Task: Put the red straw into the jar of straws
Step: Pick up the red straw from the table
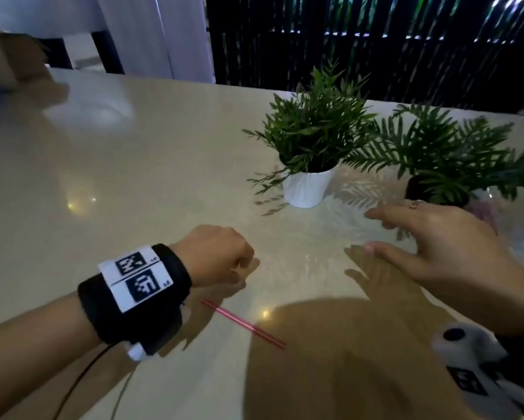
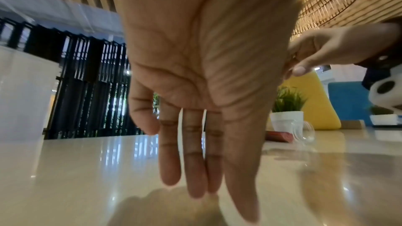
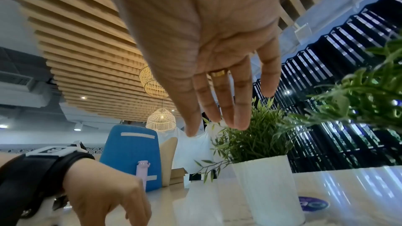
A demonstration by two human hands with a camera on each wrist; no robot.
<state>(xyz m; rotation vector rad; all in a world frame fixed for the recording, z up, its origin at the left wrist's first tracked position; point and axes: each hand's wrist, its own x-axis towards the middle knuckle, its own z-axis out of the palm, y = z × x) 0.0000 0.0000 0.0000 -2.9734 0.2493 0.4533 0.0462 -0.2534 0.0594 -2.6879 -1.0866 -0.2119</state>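
The red straw (image 1: 243, 324) lies flat on the beige table, slanting from near my left wrist toward the front. My left hand (image 1: 248, 268) is just behind the straw's far end, fingers straight and pointing down at the table (image 2: 206, 195), holding nothing. My right hand (image 1: 373, 231) hovers over the table to the right, fingers spread and empty (image 3: 217, 123). A clear glass jar (image 2: 303, 131) with a bundle of red straws (image 2: 278, 136) shows in the left wrist view. In the head view the jar (image 1: 491, 207) is mostly hidden behind my right hand.
A fern-like plant in a white pot (image 1: 307, 186) stands mid-table, and a second plant in a dark pot (image 1: 436, 189) is just behind my right hand. A black slatted screen (image 1: 376, 40) borders the table's far edge. Another person's blurred hand (image 1: 27, 80) is at far left.
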